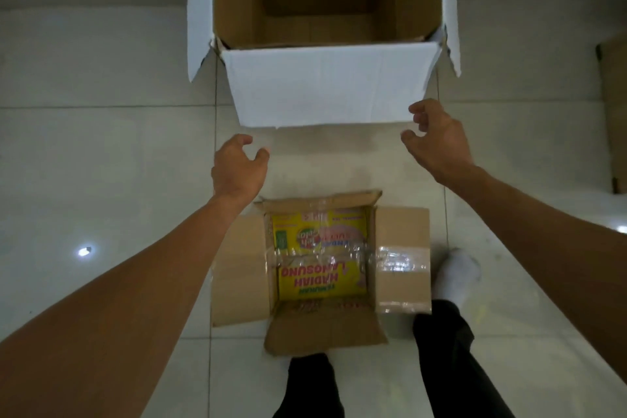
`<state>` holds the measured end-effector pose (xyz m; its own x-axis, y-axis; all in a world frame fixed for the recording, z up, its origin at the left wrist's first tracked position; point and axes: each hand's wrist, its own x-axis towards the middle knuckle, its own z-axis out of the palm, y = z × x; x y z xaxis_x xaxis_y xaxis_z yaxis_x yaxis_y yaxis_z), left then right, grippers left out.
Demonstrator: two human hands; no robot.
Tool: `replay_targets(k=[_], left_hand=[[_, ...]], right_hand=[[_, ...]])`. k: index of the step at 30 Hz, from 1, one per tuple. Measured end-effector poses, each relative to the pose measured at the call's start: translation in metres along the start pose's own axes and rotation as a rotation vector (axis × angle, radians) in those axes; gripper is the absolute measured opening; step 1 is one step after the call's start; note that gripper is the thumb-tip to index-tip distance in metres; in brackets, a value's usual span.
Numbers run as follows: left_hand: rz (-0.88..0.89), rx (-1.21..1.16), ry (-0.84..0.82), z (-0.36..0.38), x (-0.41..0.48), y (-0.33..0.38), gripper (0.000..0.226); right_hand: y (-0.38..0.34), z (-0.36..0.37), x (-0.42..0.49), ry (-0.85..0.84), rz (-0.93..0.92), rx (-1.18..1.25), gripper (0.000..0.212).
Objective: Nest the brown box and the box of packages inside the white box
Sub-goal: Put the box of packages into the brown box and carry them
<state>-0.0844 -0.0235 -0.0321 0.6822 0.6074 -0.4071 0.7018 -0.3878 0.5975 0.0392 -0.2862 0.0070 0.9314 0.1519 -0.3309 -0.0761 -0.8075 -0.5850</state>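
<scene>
White cardboard up top: the white box (325, 85) sits on the tiled floor (101, 146) with its flaps folded out and down, top wide open, plain brown inside and nothing in it that I can see. Its near flap hangs toward the person.

Both hands are out in front, empty. The left hand (237, 168) is just below the lower left corner of that near flap, fingers loosely curled, thumb apart, not touching the cardboard. The right hand (436, 136) is at the lower right corner of the same flap, fingers half curled like a claw; it's really close to the edge, but I can't tell whether a fingertip actually makes contact.

Closer in, between the forearms, is the box of packages (322, 268), flaps spread flat on the floor, shiny tape across it, yellow packets (320, 276) showing inside. It's below both hands and well apart from them, right by the person's feet, one in a white sock (456, 275).

At the far right edge there's a strip of brown cardboard (614, 112), maybe the brown box, but it's mostly cut off.
</scene>
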Motion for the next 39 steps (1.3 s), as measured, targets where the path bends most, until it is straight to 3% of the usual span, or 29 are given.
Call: replay_targets(k=[7,16,22,25,29,32,35,38,39], left_hand=[[-0.063,0.060,-0.045,0.008,-0.066,-0.075,0.051],[-0.139,0.054,0.040,0.039,-0.126,-0.149,0.067],[-0.313,0.140,0.033,0.055,-0.128,-0.185,0.105],[-0.443,0.088,0.046,0.059,-0.126,-0.194,0.116],[-0.460,0.044,0.149,0.060,-0.129,-0.201,0.093],[-0.466,0.020,0.232,0.055,-0.132,-0.198,0.070],[-0.460,-0.026,0.266,0.048,-0.132,-0.188,0.043],[-0.389,-0.073,0.249,0.042,-0.137,-0.178,0.022],[-0.355,-0.093,0.245,0.040,-0.140,-0.175,0.017]], right_hand=[[0.038,0.040,-0.088,-0.097,0.100,0.003,0.042],[0.112,0.080,-0.153,-0.286,0.132,-0.126,0.049],[0.162,0.101,-0.165,-0.235,0.129,-0.220,0.059],[0.180,0.104,-0.163,-0.162,0.246,-0.148,0.071],[0.188,0.105,-0.160,-0.108,0.563,0.278,0.081],[0.187,0.103,-0.158,-0.025,0.602,0.298,0.079],[0.180,0.095,-0.158,0.043,0.569,0.261,0.058],[0.168,0.086,-0.164,-0.021,0.513,0.336,0.017],[0.162,0.085,-0.167,-0.056,0.485,0.341,0.012]])
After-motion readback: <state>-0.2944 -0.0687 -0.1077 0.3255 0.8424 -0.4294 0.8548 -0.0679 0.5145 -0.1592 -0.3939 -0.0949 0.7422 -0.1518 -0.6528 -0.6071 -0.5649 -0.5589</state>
